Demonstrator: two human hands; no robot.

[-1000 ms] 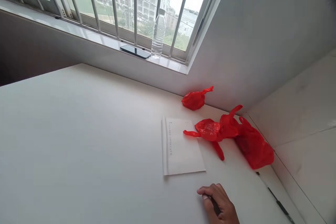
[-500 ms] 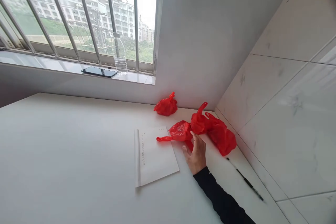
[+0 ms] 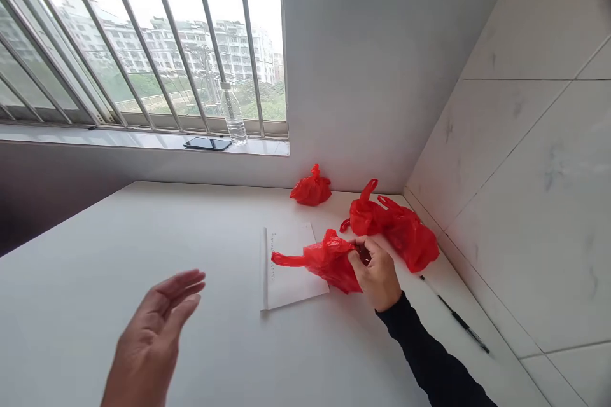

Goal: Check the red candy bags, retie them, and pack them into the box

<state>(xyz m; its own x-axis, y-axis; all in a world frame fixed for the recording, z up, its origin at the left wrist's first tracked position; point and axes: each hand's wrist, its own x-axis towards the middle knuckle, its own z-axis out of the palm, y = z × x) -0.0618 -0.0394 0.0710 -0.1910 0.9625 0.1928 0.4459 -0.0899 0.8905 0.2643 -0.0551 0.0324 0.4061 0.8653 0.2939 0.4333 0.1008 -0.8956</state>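
Note:
My right hand [image 3: 375, 270], in a black sleeve, pinches a crumpled red plastic bag [image 3: 324, 259] that lies partly on a white sheet of paper [image 3: 286, 267]. My left hand [image 3: 155, 331] hovers over the white table [image 3: 143, 254] at the lower left, fingers stretched out and holding nothing. Two more red bags lie beyond: a small knotted one [image 3: 311, 189] by the wall and a larger one [image 3: 398, 229] near the tiled corner.
A black pen [image 3: 456, 316] lies along the table's right edge by the tiled wall. On the window sill stand a clear water bottle [image 3: 233, 114] and a dark phone [image 3: 207, 144]. Window bars run behind them.
My right hand has closed on the nearest red bag and drawn it toward me over the paper. My left hand has come into view at the lower left. The view has shifted.

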